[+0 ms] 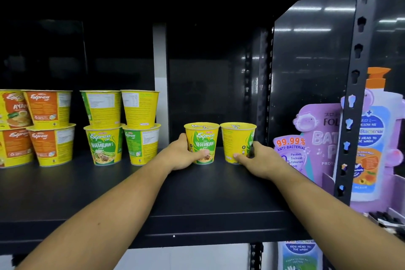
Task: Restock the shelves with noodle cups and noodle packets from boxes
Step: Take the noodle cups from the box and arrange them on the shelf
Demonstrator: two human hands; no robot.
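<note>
The shelf (197, 199) is bare along its near edge and in the gap between the stacked green cups (122, 129) and the left single cup (202, 138). Right of the right single cup (234, 140), the side panel (306, 72) walls the bay; above both is open room.

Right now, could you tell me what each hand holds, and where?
Left hand grips left cup, right hand right cup, both low on the side.

The shelf (153, 193) is matt black metal; its side panel (311, 61) glossy; the noodle cups (201, 142) smooth.
</note>
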